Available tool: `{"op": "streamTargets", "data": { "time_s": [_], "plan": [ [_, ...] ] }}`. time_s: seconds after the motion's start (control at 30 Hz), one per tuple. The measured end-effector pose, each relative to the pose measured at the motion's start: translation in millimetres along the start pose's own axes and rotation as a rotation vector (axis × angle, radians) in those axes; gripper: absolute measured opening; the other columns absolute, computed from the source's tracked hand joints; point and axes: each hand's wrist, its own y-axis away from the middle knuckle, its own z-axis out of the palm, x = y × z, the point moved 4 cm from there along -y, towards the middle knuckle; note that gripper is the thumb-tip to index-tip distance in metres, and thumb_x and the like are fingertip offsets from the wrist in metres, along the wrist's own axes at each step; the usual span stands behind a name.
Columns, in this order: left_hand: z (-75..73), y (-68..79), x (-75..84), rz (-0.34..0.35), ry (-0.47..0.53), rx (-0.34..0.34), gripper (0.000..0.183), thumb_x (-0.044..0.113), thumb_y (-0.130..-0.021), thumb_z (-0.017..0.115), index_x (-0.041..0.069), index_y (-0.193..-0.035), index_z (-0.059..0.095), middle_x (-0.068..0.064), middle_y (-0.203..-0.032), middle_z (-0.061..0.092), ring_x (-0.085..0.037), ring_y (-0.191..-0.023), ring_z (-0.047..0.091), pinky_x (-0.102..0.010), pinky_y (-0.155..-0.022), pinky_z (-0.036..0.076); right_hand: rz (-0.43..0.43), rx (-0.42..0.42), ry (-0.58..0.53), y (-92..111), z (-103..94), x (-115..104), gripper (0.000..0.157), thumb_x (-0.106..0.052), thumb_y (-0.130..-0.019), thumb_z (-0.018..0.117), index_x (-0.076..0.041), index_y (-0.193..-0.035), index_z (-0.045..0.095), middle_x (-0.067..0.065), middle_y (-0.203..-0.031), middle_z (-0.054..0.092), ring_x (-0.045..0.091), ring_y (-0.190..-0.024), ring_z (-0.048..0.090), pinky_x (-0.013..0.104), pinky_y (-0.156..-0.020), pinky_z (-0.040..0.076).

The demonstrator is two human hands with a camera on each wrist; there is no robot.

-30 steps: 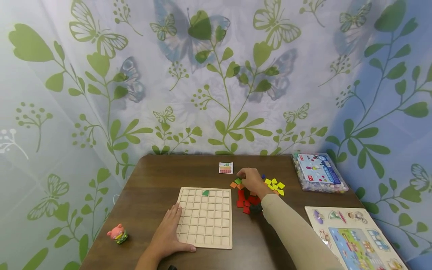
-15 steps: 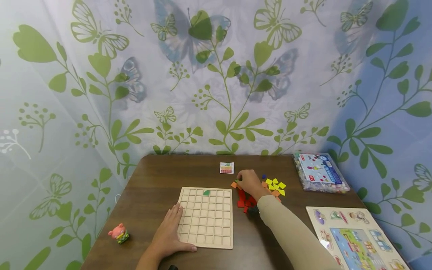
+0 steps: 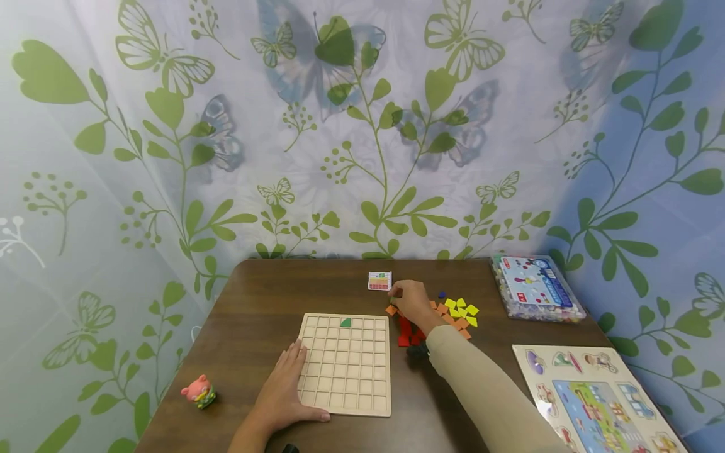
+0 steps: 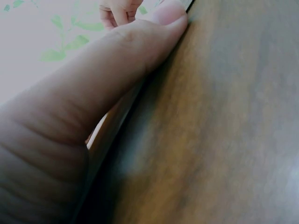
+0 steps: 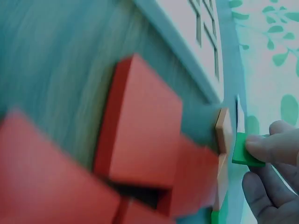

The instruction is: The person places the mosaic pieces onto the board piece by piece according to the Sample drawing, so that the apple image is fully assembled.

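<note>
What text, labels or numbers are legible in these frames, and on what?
None can be read.
Small card: coloured print, too small to read.
Clear box lid: blue printed label, lettering blurred.
Picture puzzle board: pictures only, no words made out.
Wooden grid board and coloured tiles: no markings visible.
Wrist views: no print.

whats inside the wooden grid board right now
Inside the pale wooden grid board one green piece sits in a top-row cell; the other visible cells are bare. The left hand rests flat on its lower left edge, so whatever lies beneath the fingers is hidden.
</note>
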Motion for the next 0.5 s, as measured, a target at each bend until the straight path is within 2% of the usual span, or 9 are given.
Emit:
{"op": "streamTargets", "data": {
  "time_s": [0.13, 0.23, 0.5],
  "plan": [
    [-0.4, 0.8, 0.2, 0.006, 0.002, 0.01, 0.152, 0.092, -0.053, 0.079, -0.01, -0.157, 0.038, -0.026, -0.168, 0.024, -0.041, -0.155, 0.023, -0.052, -0.125, 0.021, -0.006, -0.009, -0.069, 2.7, 5.4, -10.2, 0.01, -0.002, -0.09, 0.084, -0.01, -0.095, 0.08, -0.002, -0.091, 0.071, 0.02, -0.087, 0.067, 0.038, -0.075, 0.06],
    [0.1, 1.0, -0.6, 0.007, 0.003, 0.019, 0.151, 0.092, -0.053, 0.079, -0.01, -0.157, 0.039, -0.027, -0.168, 0.025, -0.041, -0.154, 0.024, -0.053, -0.125, 0.022, 0.017, -0.049, -0.121, 5.9, 12.2, -19.7, 0.009, -0.005, -0.09, 0.084, -0.011, -0.096, 0.08, -0.005, -0.09, 0.069, 0.017, -0.087, 0.066, 0.036, -0.073, 0.059],
    [2.4, 0.1, -2.4, 0.013, -0.001, 0.028, 0.152, 0.093, -0.053, 0.078, -0.009, -0.157, 0.039, -0.026, -0.168, 0.026, -0.041, -0.154, 0.025, -0.053, -0.124, 0.023, -0.019, -0.131, -0.157, 14.8, 26.8, -51.9, 0.008, -0.008, -0.089, 0.087, -0.014, -0.087, 0.081, -0.007, -0.084, 0.07, 0.018, -0.089, 0.066, 0.039, -0.079, 0.059]
  ]
}}
